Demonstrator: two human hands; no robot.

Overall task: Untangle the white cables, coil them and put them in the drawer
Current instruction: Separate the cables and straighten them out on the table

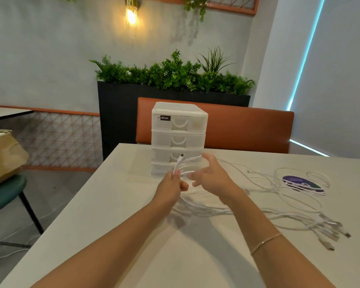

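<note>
**Coiling a white cable in front of the drawer unit**

From the head camera, both arms reach out over the pale counter. The left hand is clenched round a white cable, whose plug end sticks up above the fist. Loops of that cable arc across to the right hand, which is blurred; its fingers look spread and loosely curved beside the loops, and I cannot tell whether they grip anything. The rest of the white cables lie sprawled on the counter to the right, some crossing a round purple sticker, their connectors bunched near the right edge. A white drawer unit stands just behind the hands, all drawers closed.
</note>
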